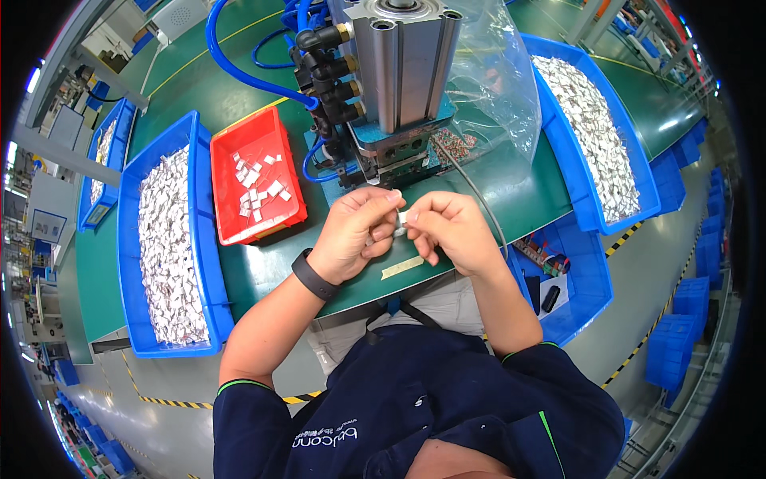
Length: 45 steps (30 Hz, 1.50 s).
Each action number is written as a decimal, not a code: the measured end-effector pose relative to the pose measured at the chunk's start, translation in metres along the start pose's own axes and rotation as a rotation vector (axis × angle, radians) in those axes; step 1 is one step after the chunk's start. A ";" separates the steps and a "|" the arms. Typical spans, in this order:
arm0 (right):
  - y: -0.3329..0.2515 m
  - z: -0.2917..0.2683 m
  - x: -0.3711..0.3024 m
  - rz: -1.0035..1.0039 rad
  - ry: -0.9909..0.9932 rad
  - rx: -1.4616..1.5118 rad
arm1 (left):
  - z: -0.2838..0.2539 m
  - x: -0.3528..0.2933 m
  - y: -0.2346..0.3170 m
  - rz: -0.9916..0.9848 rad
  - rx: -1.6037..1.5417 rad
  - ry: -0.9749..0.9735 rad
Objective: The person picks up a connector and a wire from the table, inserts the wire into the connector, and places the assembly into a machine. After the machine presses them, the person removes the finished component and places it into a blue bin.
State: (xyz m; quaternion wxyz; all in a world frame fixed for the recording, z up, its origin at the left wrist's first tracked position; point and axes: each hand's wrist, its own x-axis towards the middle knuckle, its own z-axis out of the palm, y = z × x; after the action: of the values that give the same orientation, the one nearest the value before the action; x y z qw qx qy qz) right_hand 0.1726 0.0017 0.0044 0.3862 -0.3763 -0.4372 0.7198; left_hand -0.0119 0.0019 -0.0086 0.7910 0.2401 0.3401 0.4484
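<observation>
In front of the press, my left hand (pixel 353 233) and my right hand (pixel 456 231) meet with fingertips almost touching. A small white piece (pixel 402 216) is pinched between them; its exact kind is too small to make out. My left fingers are curled inward, with a dark band around that wrist. Thumb and forefinger of my right hand press together on the piece's right side. Just beyond the hands stands the press tooling (pixel 396 164), under a silver pneumatic cylinder (pixel 411 76).
A red bin (pixel 255 231) with several loose white pieces stands left, beside a blue bin (pixel 211 271) heaped with similar ones. Another full blue bin (pixel 558 160) is at right. Blue hoses (pixel 227 68), a grey cable (pixel 479 191) and clear plastic (pixel 499 88) surround the press.
</observation>
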 end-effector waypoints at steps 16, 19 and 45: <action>-0.011 -0.006 0.035 0.025 0.147 0.216 | 0.004 -0.001 0.004 0.007 -0.017 -0.026; -0.011 -0.005 0.036 0.026 0.161 0.221 | 0.002 -0.001 0.003 0.009 -0.028 -0.032; -0.003 -0.007 0.021 -0.176 0.130 0.130 | 0.010 -0.003 0.003 -0.075 0.145 -0.127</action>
State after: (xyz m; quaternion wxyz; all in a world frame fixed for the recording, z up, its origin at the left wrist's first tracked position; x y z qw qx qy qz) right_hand 0.1704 0.0231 0.0003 0.4989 -0.3564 -0.3949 0.6842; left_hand -0.0075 -0.0001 0.0012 0.8077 0.3116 0.3297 0.3766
